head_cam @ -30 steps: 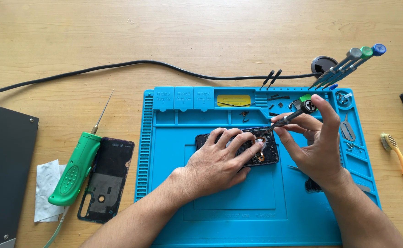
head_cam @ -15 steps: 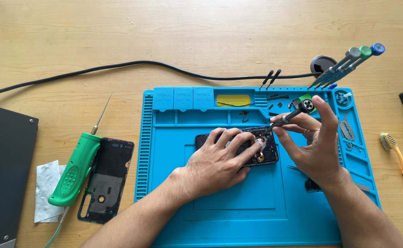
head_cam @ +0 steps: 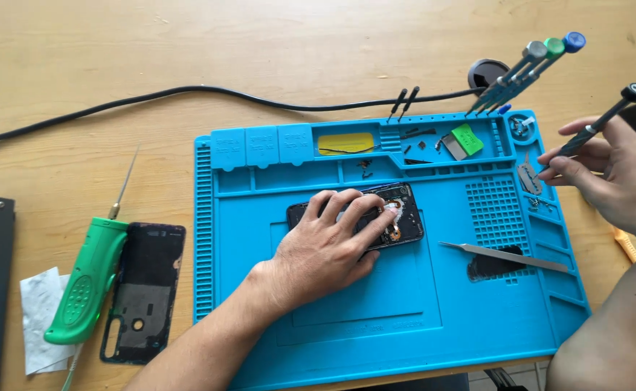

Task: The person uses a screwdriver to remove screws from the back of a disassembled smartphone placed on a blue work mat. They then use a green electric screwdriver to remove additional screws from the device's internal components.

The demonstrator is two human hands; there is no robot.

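An opened black phone [head_cam: 403, 221] lies on a blue repair mat [head_cam: 376, 318]. My left hand [head_cam: 329, 246] rests flat on the phone and presses it down, fingers spread over its left half. My right hand [head_cam: 611, 177] is off to the right, over the mat's right edge, holding a thin black screwdriver [head_cam: 604, 119] with its cap pointing up and right. Metal tweezers [head_cam: 503, 255] lie on the mat to the right of the phone, over a small black part [head_cam: 488, 269].
A phone back cover [head_cam: 144, 289] and a green-handled tool [head_cam: 86, 286] lie left of the mat on the wooden table. A black cable [head_cam: 187, 93] runs behind. Several screwdrivers [head_cam: 532, 65] stand at the back right. Small screws and a green part [head_cam: 467, 137] sit in mat trays.
My right hand has lifted the screwdriver off the phone and moved it away to the right. The camera view has shifted, and my left hand stays on the phone.
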